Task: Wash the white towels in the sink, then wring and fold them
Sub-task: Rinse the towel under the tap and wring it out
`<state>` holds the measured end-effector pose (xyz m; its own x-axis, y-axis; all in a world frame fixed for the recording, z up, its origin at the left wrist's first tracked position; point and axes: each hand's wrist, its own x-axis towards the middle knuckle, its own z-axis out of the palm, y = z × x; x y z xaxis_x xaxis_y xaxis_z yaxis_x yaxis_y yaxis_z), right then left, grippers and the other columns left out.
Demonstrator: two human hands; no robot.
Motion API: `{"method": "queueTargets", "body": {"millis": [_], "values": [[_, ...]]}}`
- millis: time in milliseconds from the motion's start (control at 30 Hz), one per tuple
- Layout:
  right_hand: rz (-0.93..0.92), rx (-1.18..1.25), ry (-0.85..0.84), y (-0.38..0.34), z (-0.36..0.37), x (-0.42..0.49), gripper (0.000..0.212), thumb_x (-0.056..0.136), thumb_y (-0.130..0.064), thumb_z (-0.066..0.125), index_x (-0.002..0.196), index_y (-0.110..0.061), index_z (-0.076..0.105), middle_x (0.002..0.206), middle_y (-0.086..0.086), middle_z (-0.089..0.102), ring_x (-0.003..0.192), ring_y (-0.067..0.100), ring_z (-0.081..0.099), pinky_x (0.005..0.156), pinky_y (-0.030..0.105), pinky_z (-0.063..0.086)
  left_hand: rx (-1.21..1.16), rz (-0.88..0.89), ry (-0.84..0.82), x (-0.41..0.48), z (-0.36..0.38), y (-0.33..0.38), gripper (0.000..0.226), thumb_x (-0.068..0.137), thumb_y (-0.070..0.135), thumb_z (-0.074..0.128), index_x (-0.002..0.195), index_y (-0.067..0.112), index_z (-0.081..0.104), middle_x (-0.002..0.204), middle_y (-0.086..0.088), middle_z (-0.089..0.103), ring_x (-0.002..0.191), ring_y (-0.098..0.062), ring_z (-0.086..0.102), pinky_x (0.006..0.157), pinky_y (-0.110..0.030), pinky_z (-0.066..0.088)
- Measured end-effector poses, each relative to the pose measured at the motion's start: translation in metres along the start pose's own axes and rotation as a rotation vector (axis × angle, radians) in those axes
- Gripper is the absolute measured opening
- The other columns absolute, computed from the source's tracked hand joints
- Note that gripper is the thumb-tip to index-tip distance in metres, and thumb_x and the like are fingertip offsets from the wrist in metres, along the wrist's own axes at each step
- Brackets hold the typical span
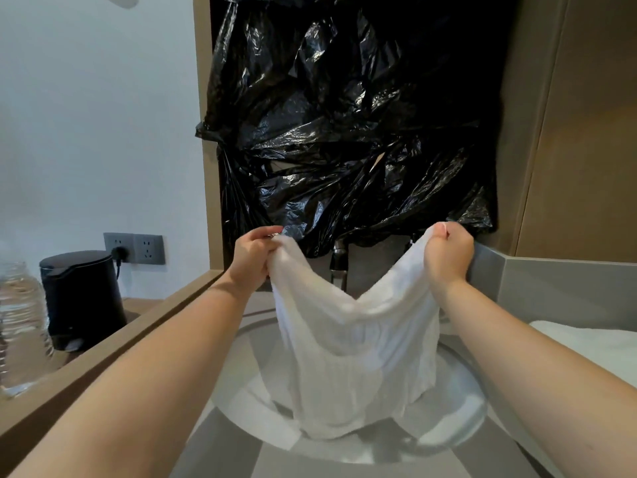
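Observation:
A wet white towel (pixel 358 343) hangs spread between my two hands above the round white sink (pixel 462 422). My left hand (pixel 253 258) grips its upper left corner. My right hand (pixel 448 253) grips the upper right corner. The towel's lower edge trails down into the basin, where more white cloth (pixel 275 419) lies. The chrome tap (pixel 339 267) stands behind the towel, partly hidden by it. A second white towel (pixel 586 339) lies flat on the counter to the right.
Black plastic sheeting (pixel 351 115) covers the wall behind the sink. To the left, beyond a wooden ledge (pixel 103 367), stand a black kettle (pixel 82 298), plugged into a wall socket (pixel 134 248), and a clear water bottle (pixel 20 326). Grey counter walls (pixel 551 288) rise at the right.

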<state>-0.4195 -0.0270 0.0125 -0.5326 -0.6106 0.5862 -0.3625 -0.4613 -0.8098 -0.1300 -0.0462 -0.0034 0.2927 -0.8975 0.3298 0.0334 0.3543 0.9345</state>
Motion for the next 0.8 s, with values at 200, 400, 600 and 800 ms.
{"method": "queueTargets", "body": {"millis": [200, 400, 600, 800], "values": [[0.331, -0.083, -0.382, 0.035, 0.004, -0.011, 0.028, 0.091, -0.006, 0.049, 0.066, -0.019, 0.049, 0.075, 0.004, 0.052, 0.074, 0.021, 0.051, 0.07, 0.032, 0.047, 0.322, -0.158, -0.058, -0.012, 0.003, -0.044, 0.035, 0.09, -0.018, 0.044, 0.086, 0.001, 0.073, 0.072, -0.003, 0.067, 0.065, -0.014, 0.058, 0.065, -0.023, 0.052], [0.798, 0.419, -0.609, 0.049, 0.049, -0.05, 0.027, 0.098, 0.0, 0.037, 0.079, -0.003, 0.058, 0.081, 0.012, 0.06, 0.078, 0.023, 0.057, 0.087, 0.034, 0.044, 0.024, -0.34, -0.095, -0.038, 0.048, -0.07, 0.028, 0.091, -0.014, 0.049, 0.086, 0.007, 0.067, 0.055, -0.006, 0.049, 0.031, -0.004, 0.041, 0.034, -0.014, 0.032], [1.038, 0.468, -0.706, 0.066, 0.071, -0.063, 0.031, 0.102, -0.012, 0.034, 0.099, 0.007, 0.058, 0.094, 0.02, 0.068, 0.094, 0.032, 0.061, 0.087, 0.047, 0.045, 0.068, -0.491, -0.191, -0.031, 0.059, -0.095, 0.026, 0.091, -0.016, 0.046, 0.096, 0.001, 0.065, 0.07, -0.009, 0.053, 0.047, -0.01, 0.048, 0.042, -0.016, 0.039], [0.86, 0.4, -0.801, 0.092, 0.078, -0.072, 0.03, 0.096, 0.007, 0.036, 0.109, -0.003, 0.061, 0.09, 0.012, 0.07, 0.081, 0.022, 0.066, 0.067, 0.03, 0.056, 0.018, -0.505, -0.364, -0.028, 0.062, -0.105, 0.033, 0.086, -0.017, 0.05, 0.112, 0.001, 0.061, 0.079, -0.014, 0.057, 0.054, -0.013, 0.053, 0.049, -0.021, 0.042]]}}
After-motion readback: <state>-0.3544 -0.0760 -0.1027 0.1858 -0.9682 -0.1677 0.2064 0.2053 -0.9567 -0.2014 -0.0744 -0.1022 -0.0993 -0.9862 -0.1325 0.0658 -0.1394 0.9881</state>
